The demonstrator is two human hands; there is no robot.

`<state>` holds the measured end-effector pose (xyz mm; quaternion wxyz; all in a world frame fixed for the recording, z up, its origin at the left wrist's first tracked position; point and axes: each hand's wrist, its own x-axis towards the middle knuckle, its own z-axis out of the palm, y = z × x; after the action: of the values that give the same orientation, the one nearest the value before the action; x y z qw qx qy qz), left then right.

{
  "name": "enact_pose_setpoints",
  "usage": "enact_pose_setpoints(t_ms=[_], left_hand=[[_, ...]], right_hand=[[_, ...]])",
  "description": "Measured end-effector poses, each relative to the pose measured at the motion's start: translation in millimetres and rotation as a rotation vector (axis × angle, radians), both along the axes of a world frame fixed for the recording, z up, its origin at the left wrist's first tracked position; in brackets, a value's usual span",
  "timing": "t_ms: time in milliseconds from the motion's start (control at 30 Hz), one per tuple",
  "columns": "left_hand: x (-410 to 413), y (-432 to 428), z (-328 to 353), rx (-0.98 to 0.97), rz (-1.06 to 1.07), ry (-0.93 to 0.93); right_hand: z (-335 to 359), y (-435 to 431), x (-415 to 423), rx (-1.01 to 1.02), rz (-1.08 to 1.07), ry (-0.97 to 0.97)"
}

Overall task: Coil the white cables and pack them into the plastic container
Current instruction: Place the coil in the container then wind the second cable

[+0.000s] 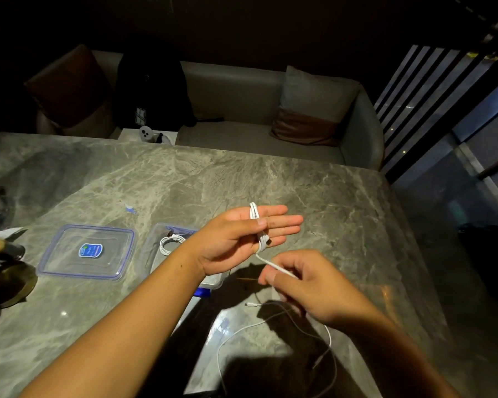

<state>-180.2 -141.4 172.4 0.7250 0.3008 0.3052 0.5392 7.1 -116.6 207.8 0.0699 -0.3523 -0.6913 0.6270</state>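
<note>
left hand (pixel 242 239) hovers just right of the plastic container (pixel 153 248), palm up, fingers stretched out straight, and the white cable (pixel 255 215) is looped in several turns around those fingers, with the thumb clamped down on the wraps to pin them. one plug end pokes out of the coil near the fingertips. a single strand runs off the coil and down into the right hand (pixel 308 285), nearer the camera than the container, where thumb and forefinger pinch it while the other fingers curl loosely. nearer still, a loose cable (pixel 222 343) sprawls in wide loops on the marble table (pixel 184 173); can't tell whether it's the same lead. inside the container sits a coiled cable (pixel 170 244), partly hidden by the left forearm. the clear lid (pixel 69 254) lies flat just left of the container.
</note>
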Motion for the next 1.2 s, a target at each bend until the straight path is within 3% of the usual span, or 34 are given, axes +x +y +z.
enact_pose_setpoints(t_ms=[233, 400, 667, 933, 1200], left_hand=[[4, -6, 1, -0.084, -0.051, -0.024], [8, -7, 2, -0.095, -0.108, -0.065], [15, -3, 8, -0.078, -0.16, 0.037], [23, -3, 8, -0.042, -0.308, -0.01], [21, -2, 12, 0.06, -0.401, -0.018]], right_hand=[[25, 30, 12, 0.426, -0.005, 0.069], [34, 47, 16, 0.715, 0.029, -0.079], [39, 57, 12, 0.575, 0.025, 0.003], [31, 67, -6, 0.537, 0.023, -0.046], [14, 75, -8, 0.332, 0.078, 0.088]])
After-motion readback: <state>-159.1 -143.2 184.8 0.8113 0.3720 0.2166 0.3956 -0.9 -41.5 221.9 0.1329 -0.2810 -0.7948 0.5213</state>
